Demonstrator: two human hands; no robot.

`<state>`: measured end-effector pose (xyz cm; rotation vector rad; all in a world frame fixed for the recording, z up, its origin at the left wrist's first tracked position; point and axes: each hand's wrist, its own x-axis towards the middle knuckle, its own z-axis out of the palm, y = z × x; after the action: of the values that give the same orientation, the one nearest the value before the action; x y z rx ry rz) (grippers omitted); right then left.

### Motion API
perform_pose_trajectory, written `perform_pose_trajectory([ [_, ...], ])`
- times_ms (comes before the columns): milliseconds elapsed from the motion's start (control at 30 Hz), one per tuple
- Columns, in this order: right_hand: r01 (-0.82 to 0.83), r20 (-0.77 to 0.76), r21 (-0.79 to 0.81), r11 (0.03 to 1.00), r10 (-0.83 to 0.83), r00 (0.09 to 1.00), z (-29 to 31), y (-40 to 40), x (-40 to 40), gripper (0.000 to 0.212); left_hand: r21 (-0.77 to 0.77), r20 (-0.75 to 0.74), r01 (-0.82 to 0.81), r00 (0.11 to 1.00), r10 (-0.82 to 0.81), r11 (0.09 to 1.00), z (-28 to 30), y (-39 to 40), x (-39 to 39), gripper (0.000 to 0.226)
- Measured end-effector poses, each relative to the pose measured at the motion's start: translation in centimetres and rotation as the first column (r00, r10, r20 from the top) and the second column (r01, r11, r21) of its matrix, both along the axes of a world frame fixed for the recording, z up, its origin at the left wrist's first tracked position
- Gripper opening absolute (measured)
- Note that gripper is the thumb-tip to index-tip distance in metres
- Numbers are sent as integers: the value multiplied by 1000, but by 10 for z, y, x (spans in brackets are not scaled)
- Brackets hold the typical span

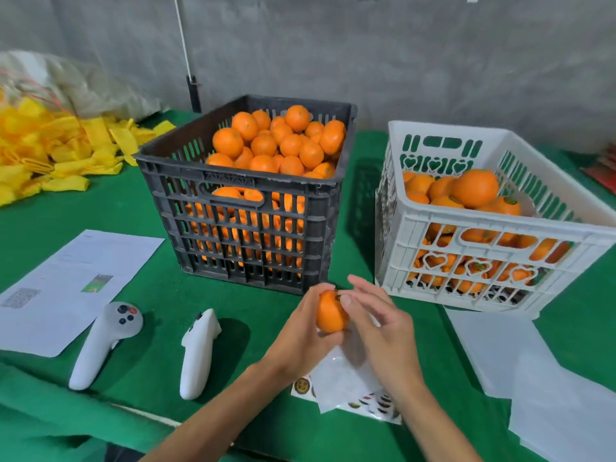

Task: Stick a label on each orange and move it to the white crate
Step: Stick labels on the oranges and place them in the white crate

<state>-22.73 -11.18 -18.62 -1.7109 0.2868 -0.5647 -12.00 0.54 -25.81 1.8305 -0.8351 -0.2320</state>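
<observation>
The left hand point(301, 331) curls its fingers round an orange point(330, 311), held above the table in front of the black crate point(233, 208). The right hand point(380, 323) has its thumb against the top of the fruit, the other fingers spread loosely; a dark speck there may be a label being pressed on, though it is too small to be sure. So this orange is mid-labelling and not yet moved. Under the hands lies a label sheet point(350, 391) (several stickers left). Right of the black crate, the white crate point(483, 228) is partly filled, some fruit showing green stickers. The black crate is heaped near its rim, so I judge well over half the work is left.
</observation>
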Motion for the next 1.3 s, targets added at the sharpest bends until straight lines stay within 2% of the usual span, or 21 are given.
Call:
perform_pose_trajectory([
  [133, 54, 15, 37, 998, -55, 998, 10, -7, 15, 19, -105, 24, -6, 1000, 9, 994, 29, -10, 2, 73],
  [267, 0, 17, 146, 989, -2, 1000, 34, -22, 16, 52, -149, 147, 45, 989, -23, 988, 65, -19, 9, 73],
  [367, 4, -10, 175, 985, -2, 1000, 54, -34, 19, 40, -137, 294, 86, 955, -43, 987, 98, -38, 15, 77],
  [433, 34, 35, 138, 990, -39, 999, 67, -44, 22, 42, -159, 327, 114, 943, -57, 981, 118, -57, 18, 80],
  [533, 103, 112, 5, 995, -103, 988, 92, -66, 28, 50, -209, 320, 171, 942, -97, 963, 145, -89, 23, 72],
  [600, 142, 151, -41, 989, -135, 979, 109, -87, 32, 45, -213, 336, 193, 935, -114, 958, 161, -113, 30, 74],
  [700, 227, 211, -62, 972, -209, 955, 135, -122, 40, 32, -168, 370, 219, 918, -144, 961, 187, -151, 43, 84],
  [800, 318, 234, -148, 936, -280, 931, 156, -156, 54, 36, -116, 389, 250, 902, -188, 961, 209, -189, 58, 77],
  [933, 327, 224, -116, 938, -296, 928, 170, -187, 76, 25, -178, 279, 244, 942, -189, 953, 222, -223, 78, 69],
  [1000, 367, 213, -163, 916, -331, 919, 172, -197, 86, 31, -205, 207, 231, 960, -188, 951, 225, -233, 89, 66],
  [1100, 456, 210, -311, 834, -408, 889, 168, -206, 91, 39, -105, 193, 81, 979, -59, 991, 228, -239, 103, 65],
  [1233, 491, 234, -407, 771, -431, 871, 151, -199, 80, 32, 177, 406, -155, 911, 72, 972, 221, -237, 116, 66],
  [1300, 467, 236, -453, 759, -403, 884, 143, -191, 74, 28, 212, 441, -172, 895, 63, 962, 215, -235, 120, 65],
])
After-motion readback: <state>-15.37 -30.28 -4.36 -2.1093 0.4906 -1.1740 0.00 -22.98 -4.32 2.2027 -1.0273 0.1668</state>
